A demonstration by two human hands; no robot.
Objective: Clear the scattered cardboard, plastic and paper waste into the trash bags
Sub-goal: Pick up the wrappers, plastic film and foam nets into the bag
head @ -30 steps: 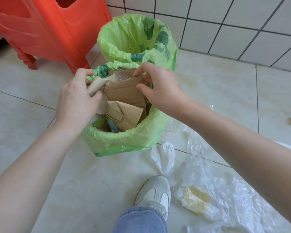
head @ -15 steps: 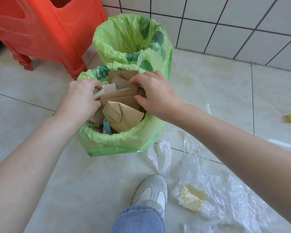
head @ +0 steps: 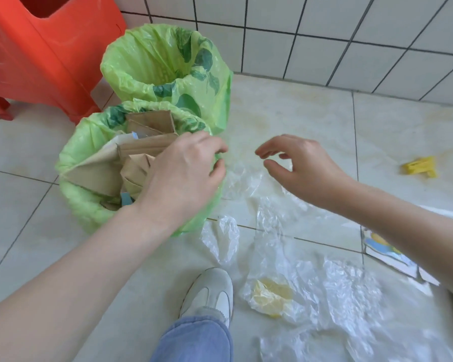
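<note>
Two green trash bags stand on the tiled floor. The near bag (head: 75, 194) is stuffed with brown cardboard pieces (head: 144, 150); the far bag (head: 165, 61) behind it looks hollow. My left hand (head: 186, 171) hovers over the near bag's right rim, fingers loosely curled, holding nothing. To its right, my right hand (head: 301, 165) hangs open above the floor, thumb and fingers apart. Clear plastic sheets (head: 324, 283) lie crumpled on the floor below my hands, one wrapping a yellow scrap (head: 271, 296).
A red plastic stool (head: 45, 48) stands at the back left beside the bags. A yellow scrap (head: 420, 167) lies on the floor at the right. Printed paper (head: 387, 253) shows under my right forearm. My shoe (head: 209, 291) is near the plastic. A tiled wall (head: 324, 35) runs behind.
Both hands have let go of the cardboard and come out of the near bag, moving right. The right hand now hangs over the floor; the cardboard stays in the bag.
</note>
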